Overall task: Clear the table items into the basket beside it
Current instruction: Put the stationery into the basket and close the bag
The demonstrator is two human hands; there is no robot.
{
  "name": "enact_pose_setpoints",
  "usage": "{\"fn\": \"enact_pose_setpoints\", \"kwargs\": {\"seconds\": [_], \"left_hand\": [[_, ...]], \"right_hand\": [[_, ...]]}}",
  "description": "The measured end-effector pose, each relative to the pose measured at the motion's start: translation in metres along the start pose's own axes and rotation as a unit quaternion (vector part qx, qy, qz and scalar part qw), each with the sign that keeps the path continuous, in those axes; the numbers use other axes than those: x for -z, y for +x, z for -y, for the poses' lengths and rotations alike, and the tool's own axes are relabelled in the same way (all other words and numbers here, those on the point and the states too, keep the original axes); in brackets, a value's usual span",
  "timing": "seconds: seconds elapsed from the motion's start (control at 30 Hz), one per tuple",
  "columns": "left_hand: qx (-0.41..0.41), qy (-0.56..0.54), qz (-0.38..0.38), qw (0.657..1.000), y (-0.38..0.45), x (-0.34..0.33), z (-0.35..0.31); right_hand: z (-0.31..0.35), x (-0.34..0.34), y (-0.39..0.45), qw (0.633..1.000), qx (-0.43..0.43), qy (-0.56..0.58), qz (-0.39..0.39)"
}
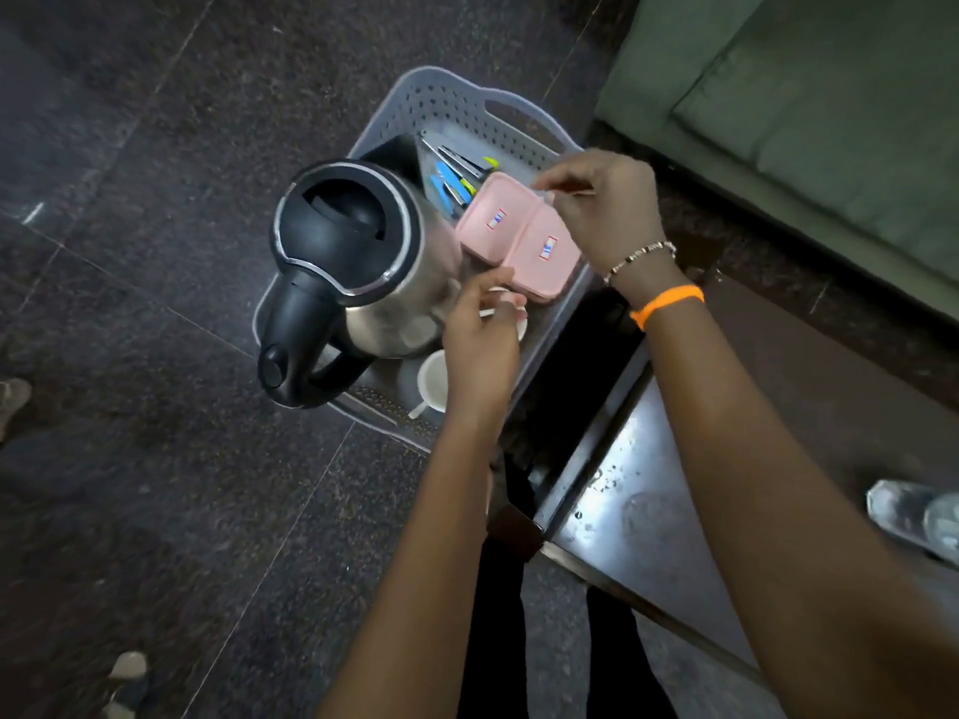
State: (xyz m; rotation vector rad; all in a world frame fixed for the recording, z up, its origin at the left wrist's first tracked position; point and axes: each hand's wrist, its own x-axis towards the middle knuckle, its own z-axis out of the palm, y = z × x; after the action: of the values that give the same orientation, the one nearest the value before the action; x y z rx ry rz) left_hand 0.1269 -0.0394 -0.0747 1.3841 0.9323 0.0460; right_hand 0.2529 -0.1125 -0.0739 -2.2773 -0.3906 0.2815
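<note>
A: Which step is this, do you think?

B: Stowing, I'd say. Both hands are down over the grey basket [415,103] on the floor, which sits right against the end of the table [622,490]. The kettle [358,262] stands in it, and beside it lie two pink boxes [519,236], a clutch of pens [456,179] and a white cup [433,381].

A: What are the hands doing?

B: The left hand [480,350] has its fingers [493,282] curled round a thin white stick, perhaps a spoon handle, just beside the near pink box and above a small white dish I can only half see. The right hand [602,205] hovers over the far edge of the boxes, fingers [558,173] pinched together on something thin and pale; what it is I cannot make out.

A: So small things are going in?

B: That's my reading. The next move would call for setting each piece down in the free gap between kettle and boxes, then letting go.

A: And is the table done?

B: Not quite, by the look of it. A clear plastic bottle [918,516] lies on the table at the right edge of view, well apart from the basket. I'd expect a reach back for it.
</note>
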Motion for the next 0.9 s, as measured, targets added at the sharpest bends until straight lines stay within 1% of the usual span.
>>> {"fn": "enact_pose_setpoints", "kwargs": {"seconds": [0.1, 0.2, 0.37, 0.47, 0.6, 0.7, 0.77, 0.83, 0.9], "left_hand": [[-0.009, -0.022, 0.012, 1.0, -0.018, -0.008, 0.004], [-0.003, -0.013, 0.049, 0.999, -0.046, -0.025, 0.016], [0.014, 0.047, 0.106, 0.993, -0.103, -0.063, 0.059], [0.022, 0.104, 0.169, 0.98, -0.143, -0.092, 0.099], [0.04, 0.195, 0.253, 0.947, -0.194, -0.13, 0.147], [0.066, 0.243, 0.308, 0.917, -0.232, -0.159, 0.177], [0.077, 0.276, 0.33, 0.899, -0.243, -0.169, 0.191], [0.089, 0.318, 0.35, 0.877, -0.258, -0.183, 0.204], [0.101, 0.363, 0.37, 0.849, -0.274, -0.195, 0.215]], "right_hand": [[-0.013, 0.021, -0.062, 0.995, -0.046, 0.064, -0.054], [-0.037, 0.038, -0.13, 0.987, -0.112, 0.088, -0.073], [-0.083, 0.061, -0.228, 0.97, -0.216, 0.073, -0.089], [-0.115, 0.08, -0.281, 0.951, -0.277, 0.094, -0.098], [-0.16, 0.104, -0.342, 0.921, -0.346, 0.128, -0.128], [-0.199, 0.124, -0.389, 0.888, -0.396, 0.164, -0.169], [-0.222, 0.127, -0.412, 0.856, -0.44, 0.178, -0.206], [-0.248, 0.131, -0.439, 0.806, -0.499, 0.178, -0.264], [-0.274, 0.131, -0.467, 0.749, -0.565, 0.172, -0.301]]}}
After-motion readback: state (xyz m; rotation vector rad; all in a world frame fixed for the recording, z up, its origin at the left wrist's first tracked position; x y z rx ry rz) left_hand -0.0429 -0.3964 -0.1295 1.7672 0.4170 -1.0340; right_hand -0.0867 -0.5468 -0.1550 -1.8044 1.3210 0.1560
